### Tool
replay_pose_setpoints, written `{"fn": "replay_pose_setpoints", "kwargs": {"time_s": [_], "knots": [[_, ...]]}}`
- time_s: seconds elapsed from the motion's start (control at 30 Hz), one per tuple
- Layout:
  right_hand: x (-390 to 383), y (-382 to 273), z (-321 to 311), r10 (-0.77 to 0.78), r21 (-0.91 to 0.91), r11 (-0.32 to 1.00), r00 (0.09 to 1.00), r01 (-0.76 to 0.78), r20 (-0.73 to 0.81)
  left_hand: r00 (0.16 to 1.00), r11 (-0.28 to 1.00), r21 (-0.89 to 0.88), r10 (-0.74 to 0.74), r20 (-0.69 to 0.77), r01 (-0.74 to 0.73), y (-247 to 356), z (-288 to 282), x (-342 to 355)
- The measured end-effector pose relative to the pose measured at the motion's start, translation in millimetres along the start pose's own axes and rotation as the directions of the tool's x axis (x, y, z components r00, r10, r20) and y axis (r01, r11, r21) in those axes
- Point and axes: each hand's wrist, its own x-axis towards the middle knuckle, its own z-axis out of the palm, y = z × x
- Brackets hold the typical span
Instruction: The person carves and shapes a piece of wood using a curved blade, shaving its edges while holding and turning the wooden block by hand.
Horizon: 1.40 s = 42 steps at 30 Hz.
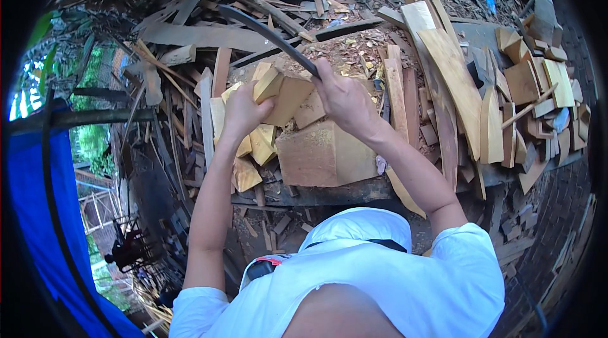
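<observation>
My left hand is closed around the left end of a pale yellow wood block. In my right hand is the handle of a machete. Its long dark blade slants up to the far left, above the block and apart from it. Just in front of me, below both hands, lies a thick wooden slab with a smooth sawn face. Several cut yellow wood pieces are heaped beside my left wrist. The machete's handle is mostly hidden by my fingers.
Wood chips cover the bench beyond my hands. Long boards lean at the right, near a pile of cut blocks. Scrap planks are heaped at the far left. A blue tarp hangs at the left.
</observation>
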Motion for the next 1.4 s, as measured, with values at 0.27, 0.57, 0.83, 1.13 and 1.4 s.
{"fn": "replay_pose_setpoints", "kwargs": {"time_s": [0.27,0.57,0.83,1.13,1.4], "knots": [[-33.0,63.5,49.8,0.276,-0.179,0.953,0.946,-0.246,0.169,0.999,0.998,0.040,0.048,-0.018,-0.047,0.1,5.8,10.6],[6.1,-30.8,-21.2,0.149,0.014,0.989,0.988,-0.150,0.048,0.998,0.997,0.079,0.012,-0.060,-0.007,3.8,1.3,3.3],[-54.5,85.9,54.7,0.262,-0.228,0.947,0.956,-0.228,0.135,0.991,0.992,0.098,0.093,-0.094,-0.083,-3.0,11.9,13.2],[-13.3,2.8,11.3,0.080,-0.049,0.996,0.997,-0.081,-0.020,0.995,0.990,0.141,0.041,-0.092,-0.028,1.5,5.1,6.7],[-42.1,53.8,43.5,0.264,-0.165,0.957,0.951,-0.237,0.162,0.990,0.993,0.059,0.104,-0.100,-0.098,-14.9,9.0,12.3]]}}
